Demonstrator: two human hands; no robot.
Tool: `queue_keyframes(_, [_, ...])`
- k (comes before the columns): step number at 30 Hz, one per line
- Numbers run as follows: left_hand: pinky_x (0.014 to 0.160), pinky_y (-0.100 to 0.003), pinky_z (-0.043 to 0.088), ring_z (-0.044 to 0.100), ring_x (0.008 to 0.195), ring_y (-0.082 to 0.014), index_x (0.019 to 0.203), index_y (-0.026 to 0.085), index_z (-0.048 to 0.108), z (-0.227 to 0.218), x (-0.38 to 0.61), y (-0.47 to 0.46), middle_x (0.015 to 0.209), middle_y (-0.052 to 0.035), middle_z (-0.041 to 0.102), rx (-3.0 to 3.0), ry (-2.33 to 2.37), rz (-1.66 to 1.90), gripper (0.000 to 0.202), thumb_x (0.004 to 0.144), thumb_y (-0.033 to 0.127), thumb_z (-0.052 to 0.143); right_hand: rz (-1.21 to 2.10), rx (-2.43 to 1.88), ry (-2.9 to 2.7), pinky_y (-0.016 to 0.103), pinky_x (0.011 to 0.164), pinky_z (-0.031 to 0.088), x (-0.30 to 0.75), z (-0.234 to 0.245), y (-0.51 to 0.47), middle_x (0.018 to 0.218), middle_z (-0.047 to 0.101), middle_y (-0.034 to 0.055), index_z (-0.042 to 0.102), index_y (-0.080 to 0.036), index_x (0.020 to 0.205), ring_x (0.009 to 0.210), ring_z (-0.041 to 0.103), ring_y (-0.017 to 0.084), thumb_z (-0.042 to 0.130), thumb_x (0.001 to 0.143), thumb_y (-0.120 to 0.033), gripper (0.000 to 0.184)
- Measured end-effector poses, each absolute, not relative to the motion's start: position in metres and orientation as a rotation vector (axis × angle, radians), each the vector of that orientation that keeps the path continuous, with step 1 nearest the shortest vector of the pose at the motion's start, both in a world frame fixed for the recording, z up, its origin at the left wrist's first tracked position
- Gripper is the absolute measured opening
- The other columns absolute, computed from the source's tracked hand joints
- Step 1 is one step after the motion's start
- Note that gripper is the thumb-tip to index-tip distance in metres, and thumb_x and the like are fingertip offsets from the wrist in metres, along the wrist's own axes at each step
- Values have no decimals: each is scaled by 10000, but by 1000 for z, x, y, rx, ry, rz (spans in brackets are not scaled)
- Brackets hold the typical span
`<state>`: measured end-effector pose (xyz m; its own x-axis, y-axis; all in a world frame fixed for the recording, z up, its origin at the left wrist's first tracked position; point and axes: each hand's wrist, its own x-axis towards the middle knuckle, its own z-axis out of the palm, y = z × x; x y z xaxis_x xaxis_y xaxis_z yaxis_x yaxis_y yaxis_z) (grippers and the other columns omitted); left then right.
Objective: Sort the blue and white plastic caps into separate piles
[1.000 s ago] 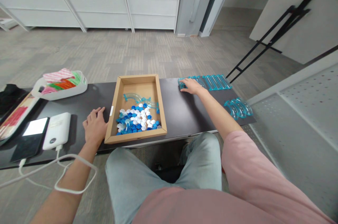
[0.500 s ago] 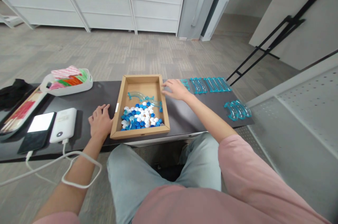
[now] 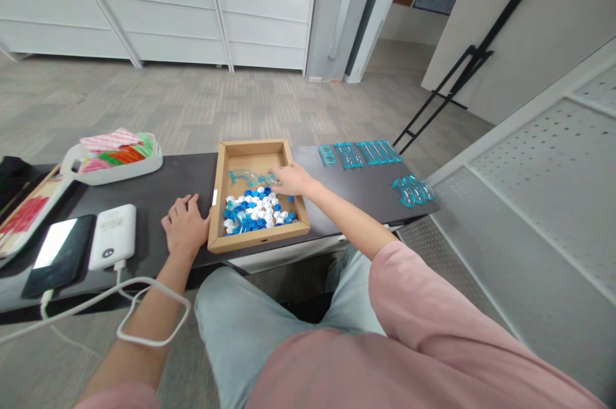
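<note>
A shallow cardboard box (image 3: pixel 217 197) holds blue and white hexagonal pieces (image 3: pixel 260 207) heaped at its near end. Behind the heap lie clear curved tube pieces with blue ends (image 3: pixel 246 176). My right hand (image 3: pixel 292 179) reaches over the box's right wall, its fingers closed around one curved tube piece; the hand covers part of that piece. My left hand (image 3: pixel 187 224) rests on the dark table (image 3: pixel 158 194) left of the box, fingers spread and thumb against the box's side.
Blue-ended clear tubes lie sorted at right: short ones (image 3: pixel 327 155), straight ones (image 3: pixel 378 152) and curved ones (image 3: pixel 412 191). Left are a white basket with colourful contents (image 3: pixel 115 174), a white power bank (image 3: pixel 113 235), a phone (image 3: pixel 60 255) and a white cable (image 3: pixel 158 339) over my left forearm.
My right hand has moved left, from the box's right wall to a curved tube piece inside. My left hand stays by the box. The camera view has shifted a little.
</note>
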<state>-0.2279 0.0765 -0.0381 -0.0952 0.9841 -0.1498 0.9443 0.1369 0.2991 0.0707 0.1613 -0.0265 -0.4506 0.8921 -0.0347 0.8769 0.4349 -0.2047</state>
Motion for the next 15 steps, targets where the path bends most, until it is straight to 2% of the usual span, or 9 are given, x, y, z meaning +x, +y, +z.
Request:
queue_keyframes(3, [1340,-641,273,267,1689,-478,1748,84,391,-39,-229,77,1784,-311,321,1883,2110,159,767,1104,492,307,508,-1551,-2475,311,939,530,81,-23,155,1312,838,124,625,-189,1555,1164,793,287,807,1021,-365,591])
queue_keyframes(6, [1329,-664,276,275,1682,-484,1737,68,401,-38,-229,75,1783,-319,334,1898,2104,205,754,1103,467,312,641,-1530,-2359,290,970,546,89,-24,148,1316,823,112,607,-199,1572,1128,793,226,773,1053,-328,561])
queue_keyframes(10, [1335,-646,268,278,1689,-480,1762,121,394,-34,-230,75,1792,-301,333,1867,2094,186,818,1060,537,451,632,-1515,-2285,338,1052,547,104,-21,133,1387,801,122,647,-200,1541,1232,768,243,675,1092,-271,456])
queue_keyframes(15, [1318,-638,271,277,1677,-498,1738,-16,387,-32,-230,77,1789,-343,296,1872,2077,140,850,1074,514,403,411,-1585,-2355,416,1176,506,135,-14,112,1466,770,135,736,-189,1444,1364,718,290,603,1085,-243,387])
